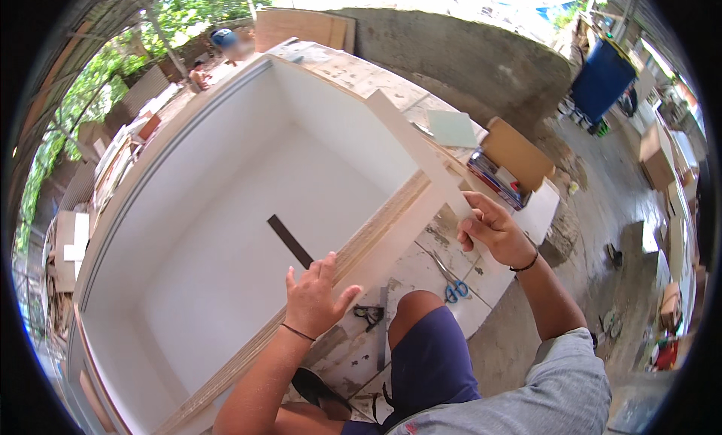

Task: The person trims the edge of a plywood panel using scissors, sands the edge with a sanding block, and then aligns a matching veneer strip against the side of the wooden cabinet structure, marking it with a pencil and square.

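A large white open-topped box (248,202), like a cabinet carcass with raw wood edges, lies in front of me. My left hand (320,298) rests on its near edge, fingers spread, holding nothing. A flat white strip (410,141) slants across the box's right corner. At the strip's lower end, my right hand (495,230) is closed, thumb and fingers pinching around it. A short dark strip (289,241) lies inside the box, just beyond my left fingertips. Blue-handled scissors (455,290) and a black-headed square (368,314) lie on the tiled surface beside my knee.
An open cardboard carton (519,153) holding a blue box stands to the right, beside a pale green sheet (451,128). Beyond is a low concrete wall (459,59). A blue bin (604,81) stands far right. Another person (224,40) crouches at the far left.
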Demonstrator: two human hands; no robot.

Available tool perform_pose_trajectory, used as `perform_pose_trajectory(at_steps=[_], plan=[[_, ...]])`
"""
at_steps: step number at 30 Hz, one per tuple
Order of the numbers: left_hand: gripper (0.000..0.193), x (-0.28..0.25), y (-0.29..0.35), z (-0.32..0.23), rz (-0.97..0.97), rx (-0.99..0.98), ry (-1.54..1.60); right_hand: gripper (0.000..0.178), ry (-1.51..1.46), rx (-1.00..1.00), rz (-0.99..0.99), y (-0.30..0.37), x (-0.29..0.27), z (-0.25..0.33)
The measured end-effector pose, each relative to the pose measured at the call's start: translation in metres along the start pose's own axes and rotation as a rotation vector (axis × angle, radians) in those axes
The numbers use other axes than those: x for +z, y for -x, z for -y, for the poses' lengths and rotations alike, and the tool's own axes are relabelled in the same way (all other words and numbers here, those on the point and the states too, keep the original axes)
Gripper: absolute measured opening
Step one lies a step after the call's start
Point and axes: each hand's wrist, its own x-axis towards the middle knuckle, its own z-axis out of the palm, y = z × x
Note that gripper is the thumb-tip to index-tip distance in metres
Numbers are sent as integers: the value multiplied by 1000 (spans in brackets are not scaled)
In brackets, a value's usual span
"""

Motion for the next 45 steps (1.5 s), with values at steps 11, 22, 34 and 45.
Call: perform_pose_trajectory(at_steps=[11,22,34,45], plan=[[59,23,-15,-2,-82,10,-52,16,26,133,-243,45,-25,-20],[62,22,-12,7,-33,59,5,11,109,172,-366,108,-12,13],[62,24,-12,16,-51,120,165,13,449,224,-791,165,42,64],[65,4,-16,12,64,79,281,20,1101,103,-787,130,19,47]])
